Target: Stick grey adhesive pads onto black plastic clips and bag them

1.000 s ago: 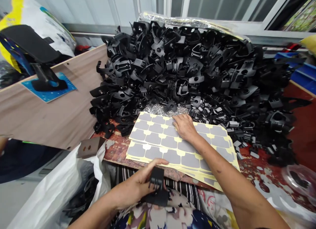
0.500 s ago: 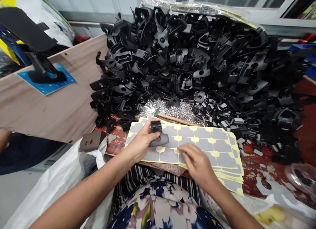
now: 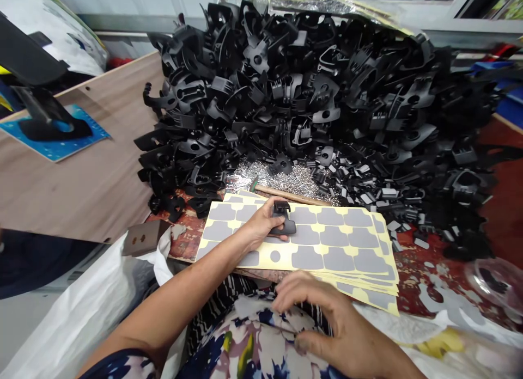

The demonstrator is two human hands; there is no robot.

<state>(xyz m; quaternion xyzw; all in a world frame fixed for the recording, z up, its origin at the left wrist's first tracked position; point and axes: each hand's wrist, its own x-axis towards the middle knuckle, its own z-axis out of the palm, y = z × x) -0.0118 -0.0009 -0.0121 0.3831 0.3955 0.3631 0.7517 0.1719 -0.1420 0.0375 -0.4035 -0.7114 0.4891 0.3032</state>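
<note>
My left hand [image 3: 261, 226] is closed around a black plastic clip part [image 3: 285, 220], with the thumb pressed on its face. It hovers over a yellow backing sheet [image 3: 263, 259] that carries rows of grey stickers [image 3: 306, 258]. In the front row one spot shows bare yellow with a small grey disc [image 3: 275, 256]. Close to the camera, above my lap, my right hand [image 3: 327, 319] has its thumb and fingers apart; I see nothing between them. A pale, blurred patch [image 3: 251, 308] lies by its fingertips, and I cannot make out what it is.
A large heap of black plastic parts [image 3: 306, 96] fills the back of the red table. Before it lie metal springs [image 3: 294, 177], a wooden-handled hammer [image 3: 290, 194] and small grey pieces [image 3: 368, 196]. A brown block [image 3: 143, 237] is at left, a clear tub [image 3: 494, 286] at right.
My right hand has drawn back from the sheet toward my lap, its fingers spreading. One front-row grey sticker is gone from the sheet. My left hand moved right with the clip part.
</note>
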